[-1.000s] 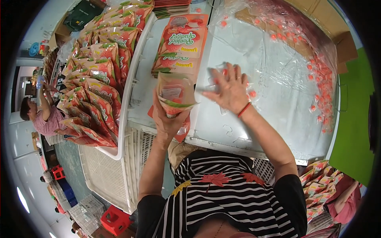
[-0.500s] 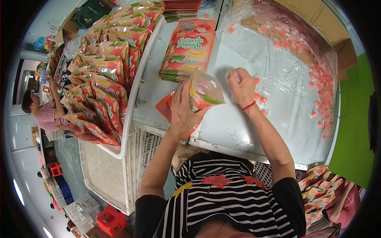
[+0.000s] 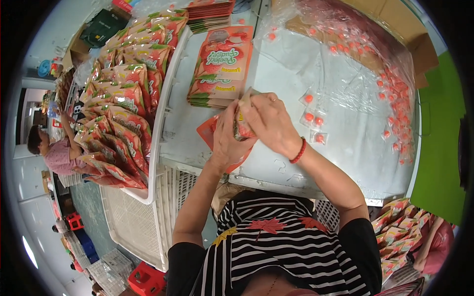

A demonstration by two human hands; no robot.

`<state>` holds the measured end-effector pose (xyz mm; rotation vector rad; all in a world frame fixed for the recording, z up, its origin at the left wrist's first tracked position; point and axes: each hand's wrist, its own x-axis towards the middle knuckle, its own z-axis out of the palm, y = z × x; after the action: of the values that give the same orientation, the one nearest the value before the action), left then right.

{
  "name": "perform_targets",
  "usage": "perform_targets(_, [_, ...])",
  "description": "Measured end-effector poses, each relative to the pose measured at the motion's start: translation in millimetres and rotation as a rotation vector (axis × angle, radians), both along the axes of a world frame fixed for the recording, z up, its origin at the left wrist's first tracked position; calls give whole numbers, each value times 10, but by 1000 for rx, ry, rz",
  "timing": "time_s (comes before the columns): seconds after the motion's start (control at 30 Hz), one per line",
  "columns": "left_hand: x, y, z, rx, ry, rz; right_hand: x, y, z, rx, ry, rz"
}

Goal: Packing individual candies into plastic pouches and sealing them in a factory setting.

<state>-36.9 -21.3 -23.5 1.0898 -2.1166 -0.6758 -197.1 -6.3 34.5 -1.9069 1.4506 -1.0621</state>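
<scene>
My left hand (image 3: 227,140) is closed round a standing candy pouch (image 3: 243,127), red and green printed, above the table. Against the pouch's upper edge, my right hand (image 3: 274,123) bends its fingers over the mouth; the fingertips and anything in them are hidden. Another red pouch (image 3: 205,129) lies flat beneath my left hand. Just beyond it, a stack of flat printed pouches (image 3: 224,54) rests on the table. Several clear-wrapped red candies (image 3: 309,117) lie to the right of my right hand.
On the left, a white crate (image 3: 165,108) holds rows of filled pouches (image 3: 131,103). More wrapped candies (image 3: 402,118) spill from a plastic-lined cardboard box (image 3: 390,19) at the right. Stacked crates (image 3: 133,217) stand below left. Other people work at both sides.
My right hand has moved left from near the loose candies to the pouch mouth, and a small wrapped piece in its fingers is now out of sight. The pouch mouth is now covered.
</scene>
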Motion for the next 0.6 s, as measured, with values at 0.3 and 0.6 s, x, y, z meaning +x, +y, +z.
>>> perform_targets(0.3, [75, -42, 118, -39, 208, 41, -628, 522, -287, -258, 147, -303])
perform_targets(0.6, [396, 119, -5, -6, 180, 178, -834, 689, -899, -81, 576, -494])
